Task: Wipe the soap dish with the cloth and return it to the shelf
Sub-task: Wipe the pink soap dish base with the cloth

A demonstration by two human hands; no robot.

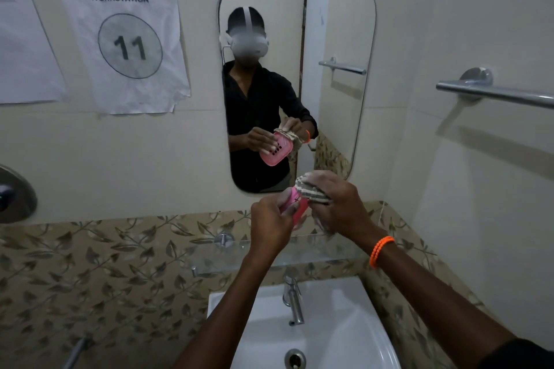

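A pink soap dish (pixel 299 210) is held upright in the air above the glass shelf (pixel 302 257), gripped along its left side by my left hand (pixel 271 223). My right hand (pixel 337 202) presses a striped grey and white cloth (pixel 311 192) against the dish's top right edge. Most of the dish is hidden behind my fingers and the cloth. The mirror (pixel 329 39) reflects the dish's slotted face with the cloth over its upper corner.
A white sink (pixel 344 323) with a chrome tap (pixel 293 302) lies below the shelf. A chrome towel bar (pixel 494 93) juts from the right wall. Paper signs (pixel 120 24) hang on the left wall, and a chrome fitting (pixel 15 195) sits at the far left.
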